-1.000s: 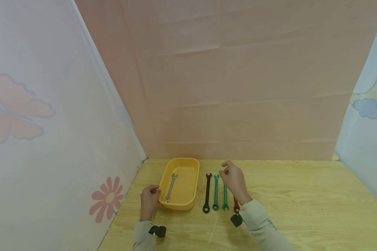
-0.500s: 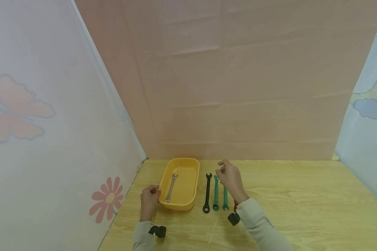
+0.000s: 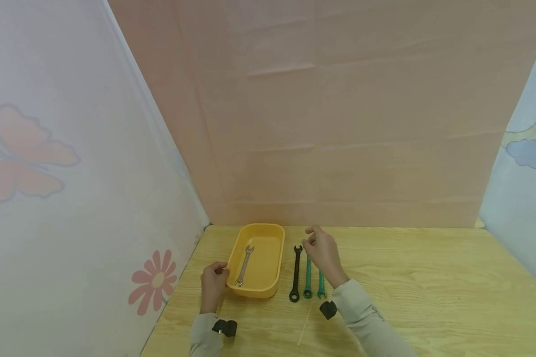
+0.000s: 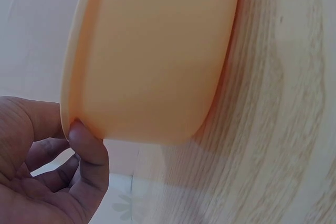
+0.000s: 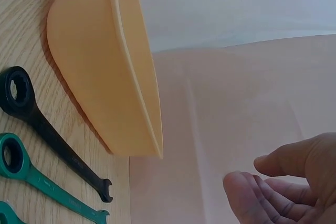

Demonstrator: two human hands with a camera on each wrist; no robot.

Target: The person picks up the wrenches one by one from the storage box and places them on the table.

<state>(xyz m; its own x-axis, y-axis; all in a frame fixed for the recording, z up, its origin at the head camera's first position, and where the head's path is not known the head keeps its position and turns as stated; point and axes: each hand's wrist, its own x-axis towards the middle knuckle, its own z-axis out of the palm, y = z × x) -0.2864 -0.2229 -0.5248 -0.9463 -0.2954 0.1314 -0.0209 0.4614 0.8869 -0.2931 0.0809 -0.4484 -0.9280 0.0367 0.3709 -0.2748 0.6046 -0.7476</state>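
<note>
My left hand pinches the near left corner rim of a yellow plastic bin, thumb and index finger on either side of the rim in the left wrist view. Inside the bin lies a silver open-end wrench. My right hand hovers over the row of wrenches, fingers loosely bent and thumb apart from them, holding nothing. A black combination wrench lies to its left. Beneath it are a green ratcheting wrench and a second green wrench, their upper parts covered by the hand.
The wrenches lie side by side on a wood-grain table, right of the bin. A thin pale strip shows nearer to me. A pinkish backdrop rises behind the table, with a patterned curtain at left.
My right hand has drifted left, from over the second green wrench toward the first. Its sleeve now covers the red wrench seen earlier. My left hand stays on the bin rim.
</note>
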